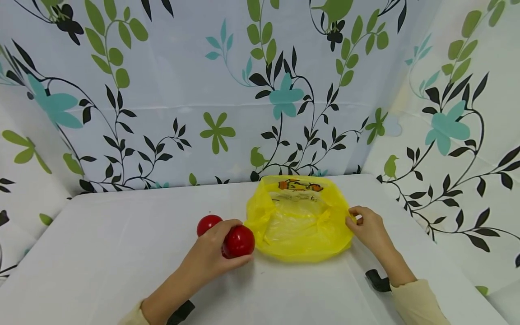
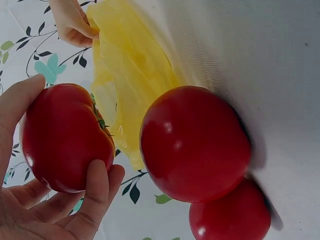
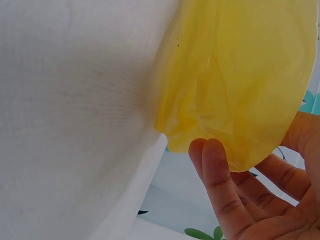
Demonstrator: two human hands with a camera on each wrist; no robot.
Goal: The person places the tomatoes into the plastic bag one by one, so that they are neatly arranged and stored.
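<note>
My left hand (image 1: pixel 209 253) grips a red tomato (image 1: pixel 239 241) between thumb and fingers, just left of the bag. In the left wrist view that held tomato (image 2: pixel 67 137) shows its green stem end. Two more tomatoes, a larger one (image 2: pixel 195 145) and one partly cut off by the frame (image 2: pixel 230 215), rest on the white table. Only one of them (image 1: pixel 208 224) shows plainly in the head view, behind my left hand. A yellow plastic bag (image 1: pixel 300 246) lies with its mouth spread wide. At its right rim my right hand (image 1: pixel 369 228) pinches the plastic (image 3: pixel 240 90).
The white table (image 1: pixel 122 243) carries all of this. Behind it and at both sides hangs a curtain (image 1: pixel 162 90) printed with leaves and flowers. Black wrist straps show near both sleeves (image 1: pixel 418 302).
</note>
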